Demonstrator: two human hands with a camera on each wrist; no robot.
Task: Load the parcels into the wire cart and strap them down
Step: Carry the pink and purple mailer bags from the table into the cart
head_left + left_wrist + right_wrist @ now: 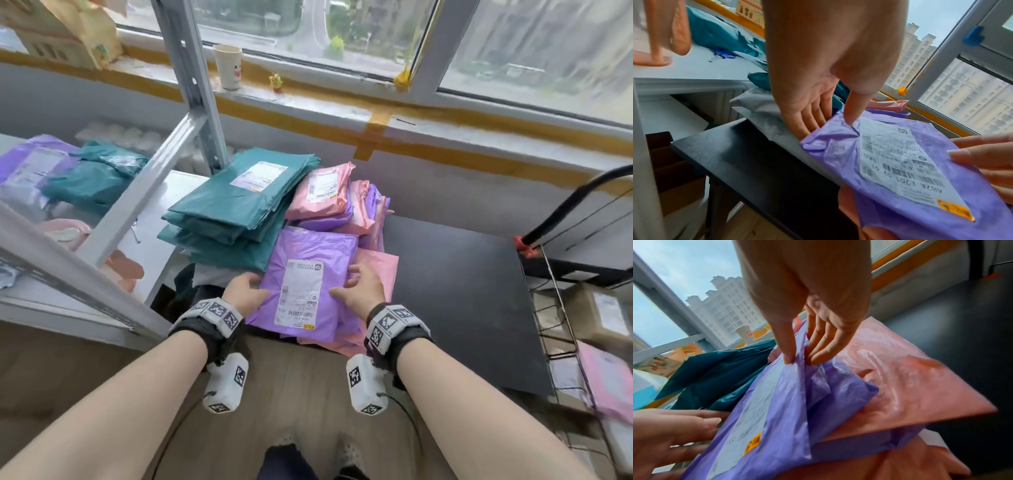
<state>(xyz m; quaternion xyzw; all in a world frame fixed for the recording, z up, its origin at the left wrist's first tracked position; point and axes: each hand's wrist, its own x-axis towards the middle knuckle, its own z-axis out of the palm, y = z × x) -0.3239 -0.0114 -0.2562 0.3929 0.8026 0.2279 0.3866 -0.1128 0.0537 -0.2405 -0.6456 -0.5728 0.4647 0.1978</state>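
Observation:
A purple parcel (pixel 308 246) with a white label lies on top of a pile of pink parcels (pixel 380 270) at the near edge of the black table (pixel 462 291). My left hand (pixel 253 284) holds its left edge, thumb on top and fingers (pixel 807 123) tucked under. At the parcel's right edge my right hand (pixel 349 284) pinches a fold of the purple wrap between the thumb and fingers (pixel 818 356). The wire cart (pixel 555 301) stands to the right of the table, with a brown box (pixel 603 315) and a pink parcel (pixel 609 383) inside it.
A stack of teal parcels (pixel 236 209) lies left of the pile, with more pink and purple ones behind. A grey metal rack (pixel 144 205) on the left holds other parcels. A paper cup (pixel 228 66) stands on the window sill. The cart's black handle (pixel 565 205) rises at the right.

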